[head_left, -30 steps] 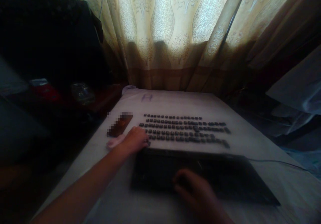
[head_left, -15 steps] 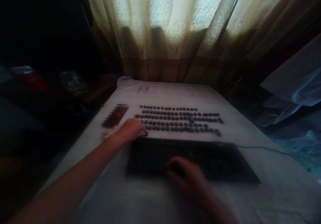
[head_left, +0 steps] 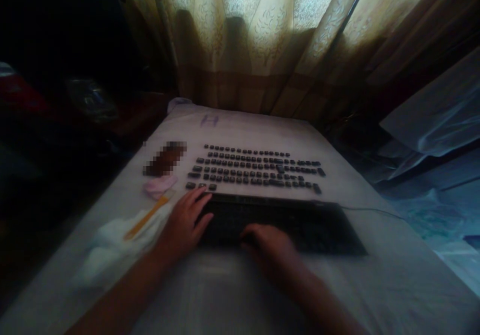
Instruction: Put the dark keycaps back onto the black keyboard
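Observation:
A black keyboard base (head_left: 300,222) lies across a white sheet (head_left: 232,290). Beyond it, several loose dark keycaps (head_left: 255,169) are laid out in rows on the sheet. My left hand (head_left: 185,222) rests at the keyboard's left end, fingers stretched out and slightly apart, tips near the front-left keycaps. My right hand (head_left: 268,242) lies on the keyboard's front edge near its middle, fingers curled down onto it; whether they hold anything is hidden in the dim light.
Left of the keycaps lie a dark pixelated object (head_left: 165,158), a small pink thing (head_left: 159,185), a yellow stick (head_left: 148,216) and white cloth (head_left: 112,247). A thin cable (head_left: 371,210) runs right from the keyboard. Curtains (head_left: 262,40) hang behind; dark clutter sits at left.
My left hand has drawn back from the front-left keycaps to the keyboard's left end and its fingers have spread. The camera tilted down, bringing the cloth and yellow stick into view.

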